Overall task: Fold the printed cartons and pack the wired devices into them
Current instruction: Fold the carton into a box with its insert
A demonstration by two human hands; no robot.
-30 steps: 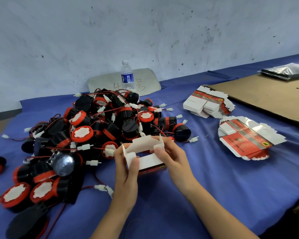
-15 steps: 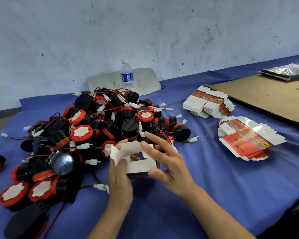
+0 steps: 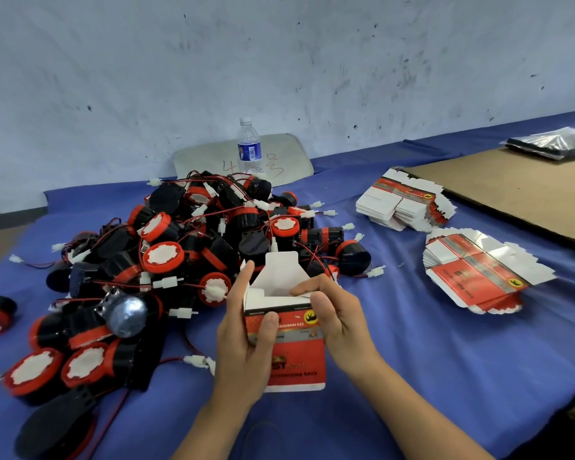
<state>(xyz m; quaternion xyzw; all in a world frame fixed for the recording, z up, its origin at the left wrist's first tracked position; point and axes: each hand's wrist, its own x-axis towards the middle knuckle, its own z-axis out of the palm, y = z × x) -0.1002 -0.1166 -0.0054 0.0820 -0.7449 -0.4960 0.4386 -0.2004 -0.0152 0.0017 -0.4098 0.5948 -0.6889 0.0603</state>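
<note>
A red and white printed carton (image 3: 292,353) stands upright between my hands, its top open and a white flap (image 3: 281,270) sticking up at the back. My left hand (image 3: 246,346) grips its left side, thumb across the red front. My right hand (image 3: 337,317) holds the right side, its fingers curled over the top edge. Just behind lies a big heap of black and red wired devices (image 3: 186,257) with white connectors. Two stacks of flat cartons lie to the right, one (image 3: 475,273) near and one (image 3: 402,204) farther back.
A water bottle (image 3: 249,146) stands at the wall in front of a grey board (image 3: 279,157). A brown cardboard sheet (image 3: 528,187) covers the far right, with a dark plastic bag (image 3: 555,144) behind it. Blue cloth (image 3: 429,360) covers the table, whose edge falls away at bottom right.
The carton was turned from lying open-side-up to standing with its red printed front toward me. Both hands shifted closer and now hold its sides.
</note>
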